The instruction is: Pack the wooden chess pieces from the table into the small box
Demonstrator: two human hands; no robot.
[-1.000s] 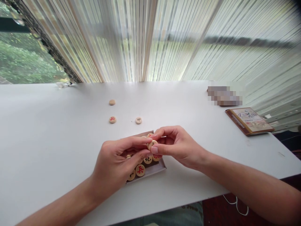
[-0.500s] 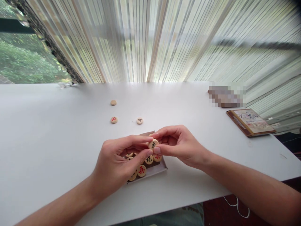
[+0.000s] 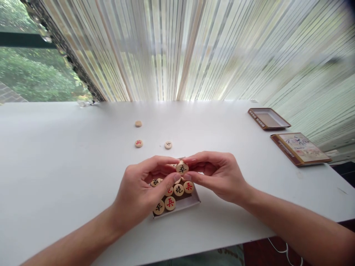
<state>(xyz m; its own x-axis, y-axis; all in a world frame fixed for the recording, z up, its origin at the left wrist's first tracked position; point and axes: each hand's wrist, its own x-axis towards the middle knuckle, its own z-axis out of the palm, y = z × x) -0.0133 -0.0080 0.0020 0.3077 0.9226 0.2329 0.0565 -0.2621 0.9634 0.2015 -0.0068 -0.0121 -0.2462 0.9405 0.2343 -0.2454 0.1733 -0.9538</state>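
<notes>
A round wooden chess piece (image 3: 182, 169) with a black character is pinched between the fingertips of my left hand (image 3: 138, 192) and my right hand (image 3: 219, 175). Both hands hover just above a small shallow box (image 3: 191, 202) that holds several more wooden pieces with red and black characters. Three loose pieces lie farther back on the white table: a blank-faced piece (image 3: 138, 123), a red-marked piece (image 3: 139, 143) and a black-marked piece (image 3: 168, 145).
At the right side of the table (image 3: 69, 166) lie an empty brown box tray (image 3: 268, 118) and a brown box lid with printed artwork (image 3: 301, 148). Striped curtains hang behind the table, with a window and greenery at the far left. A white cable hangs below the table edge at the right.
The piece has been turned in my fingers so that its black character now faces up. The camera has tilted slightly, shifting everything a little lower and to the right.
</notes>
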